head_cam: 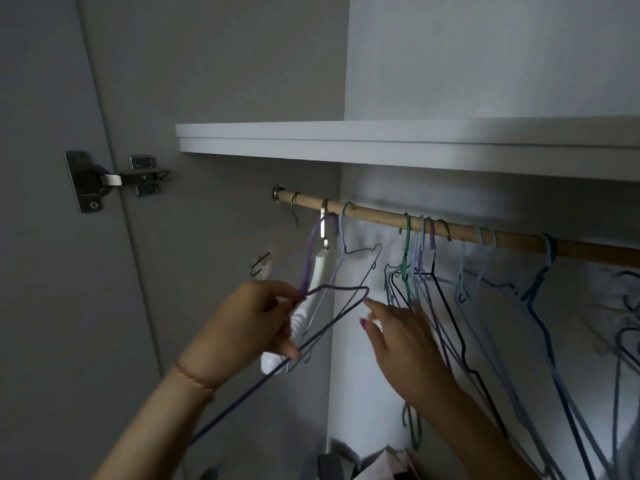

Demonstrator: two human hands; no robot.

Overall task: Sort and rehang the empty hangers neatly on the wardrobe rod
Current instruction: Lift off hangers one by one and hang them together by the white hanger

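Wire hangers [420, 268] in green, lilac, black and pale blue crowd the middle of a round wooden rod [381, 219] that slopes down toward the right under a flat white shelf [381, 142], with darker blue ones [543, 282] hanging nearer the rod's right end. At the rod's left end, by its metal bracket, hang a bare metal hook [294, 209], a smooth, thick white plastic hanger [311, 299] and a thin purple wire hanger [308, 268]. The left hand [252, 323] is closed around the neck of a dark wire hanger [332, 306], fingers and thumb pinching the thin wire just below the purple one, so the hanger sits tilted in front of the white plastic one, its long bar running down past the wrist. The right hand [405, 344] is open, fingers spread and reaching up into the bunch of hangers at the rod's middle, fingertips touching their wire shoulders without gripping any. A steel hinge [114, 180] sits on the grey door to the left.
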